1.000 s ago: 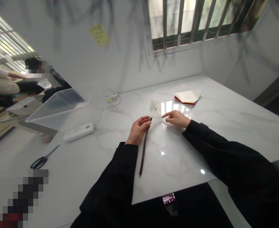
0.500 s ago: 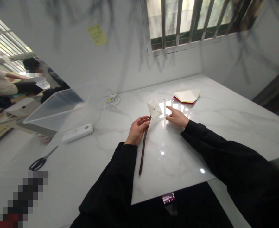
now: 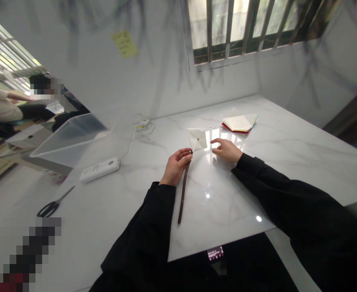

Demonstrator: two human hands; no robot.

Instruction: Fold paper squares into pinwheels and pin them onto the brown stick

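Note:
A white paper pinwheel (image 3: 199,137) with a small dark pin at its centre sits at the top of a thin brown stick (image 3: 183,192). My left hand (image 3: 177,163) pinches this stick just below the pinwheel, and the stick's lower end slants down toward the table's front edge. To the right of the pinwheel is my right hand (image 3: 227,150), holding nothing, with its thumb and index finger apart and pointing at the paper's edge. A small gap shows between those fingers and the paper.
A stack of coloured paper (image 3: 240,123) lies at the back right, near tiny shiny bits. Toward the left are scissors (image 3: 52,207), a white oblong device (image 3: 99,170), a clear plastic bin (image 3: 71,140) and a small cable (image 3: 144,125). Other people sit at far left.
The pinwheel has turned on its pin, so its corners point in other directions. My right index finger has curled in slightly. My left hand and the stick stay in place.

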